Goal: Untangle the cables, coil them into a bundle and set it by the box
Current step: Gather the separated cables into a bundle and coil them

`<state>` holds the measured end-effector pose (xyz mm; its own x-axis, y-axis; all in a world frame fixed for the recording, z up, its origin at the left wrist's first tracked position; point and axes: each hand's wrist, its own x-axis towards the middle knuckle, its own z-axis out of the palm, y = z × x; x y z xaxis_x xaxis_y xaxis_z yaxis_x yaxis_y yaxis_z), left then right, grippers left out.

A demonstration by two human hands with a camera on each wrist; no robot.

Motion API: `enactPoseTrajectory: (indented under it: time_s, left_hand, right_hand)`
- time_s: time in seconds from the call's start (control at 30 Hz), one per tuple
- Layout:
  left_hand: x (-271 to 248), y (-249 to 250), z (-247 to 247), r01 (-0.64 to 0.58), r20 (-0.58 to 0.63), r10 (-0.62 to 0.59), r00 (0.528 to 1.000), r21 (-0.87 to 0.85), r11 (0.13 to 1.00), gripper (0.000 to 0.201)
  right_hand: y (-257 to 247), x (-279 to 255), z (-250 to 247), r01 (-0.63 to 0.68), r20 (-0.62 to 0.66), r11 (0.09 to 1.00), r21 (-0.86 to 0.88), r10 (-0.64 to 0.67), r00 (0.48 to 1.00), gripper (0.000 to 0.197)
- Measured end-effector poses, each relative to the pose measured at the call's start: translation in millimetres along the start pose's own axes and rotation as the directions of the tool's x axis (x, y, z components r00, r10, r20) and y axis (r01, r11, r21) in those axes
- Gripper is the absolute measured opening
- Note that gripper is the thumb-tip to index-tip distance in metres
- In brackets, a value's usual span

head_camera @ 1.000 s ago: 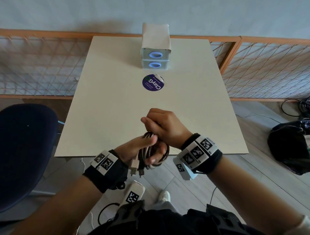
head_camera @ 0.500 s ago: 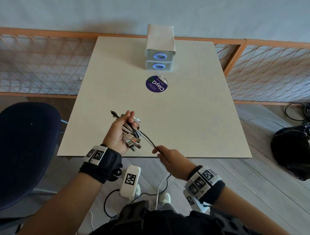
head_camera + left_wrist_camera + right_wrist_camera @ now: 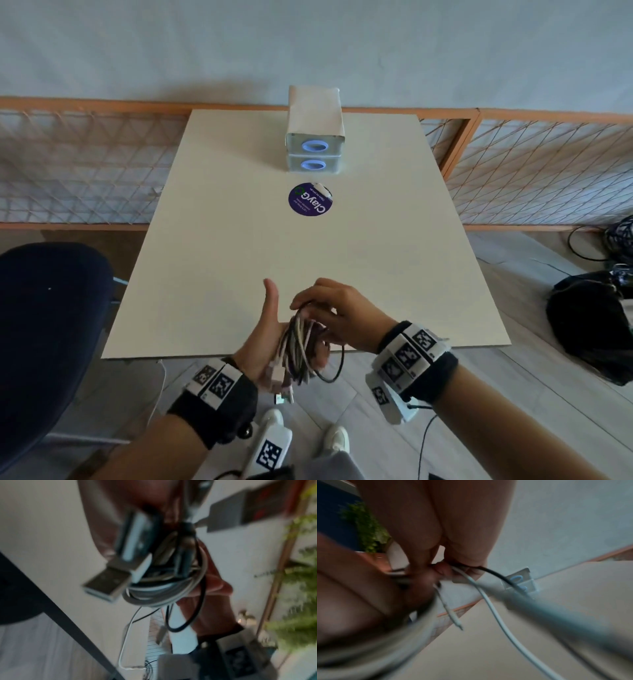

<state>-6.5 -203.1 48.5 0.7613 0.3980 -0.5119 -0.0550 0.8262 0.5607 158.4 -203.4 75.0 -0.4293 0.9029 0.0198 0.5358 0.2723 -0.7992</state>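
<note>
On the left, the left hand [image 3: 265,346] was mostly spread, thumb up, with the coiled bundle of white, grey and black cables [image 3: 301,349] looped around its fingers at the table's near edge. The silver USB plugs [image 3: 109,582] dangled loose below. Just to the right, the right hand [image 3: 337,313] pinched the strands at the coil's top. I'd say keep each wrap snug and tuck in that slack black loop [image 3: 334,370] first. The white two-drawer box [image 3: 314,137] sat far off, well apart.
</note>
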Motion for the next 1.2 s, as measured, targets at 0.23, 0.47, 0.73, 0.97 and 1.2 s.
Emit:
enactPoseTrajectory:
  time_s: [0.23, 0.47, 0.73, 0.97, 1.2]
  left_hand:
    - [-10, 12, 16, -0.217, -0.013, 0.217, 0.976, 0.028, 0.976, 0.02]
    - [-11, 28, 17, -0.218, 0.08, 0.215, 0.973, 0.031, 0.975, 0.027]
    - [-4, 41, 23, -0.123, -0.15, 0.169, 0.974, 0.277, 0.953, 0.03]
    - [-5, 42, 29, -0.133, -0.106, 0.18, 0.978, 0.345, 0.929, 0.021]
    - [0, 47, 37, -0.211, -0.337, 0.521, 0.784, 0.645, 0.734, 0.014]
  right_hand:
    - [-2, 2, 5, -0.174, 0.02, 0.952, 0.251, 0.174, 0.984, 0.035]
    - [-18, 9, 18, -0.292, -0.094, 0.805, 0.517, 0.392, 0.915, 0.045]
    - [-11, 20, 18, -0.351, -0.187, 0.792, 0.5, 0.495, 0.849, 0.048]
    - [-24, 13, 3, -0.372, -0.075, 0.643, 0.669, 0.556, 0.828, 0.043]
    - [-17, 17, -6, -0.226, -0.228, 0.65, 0.726, 0.537, 0.812, 0.031]
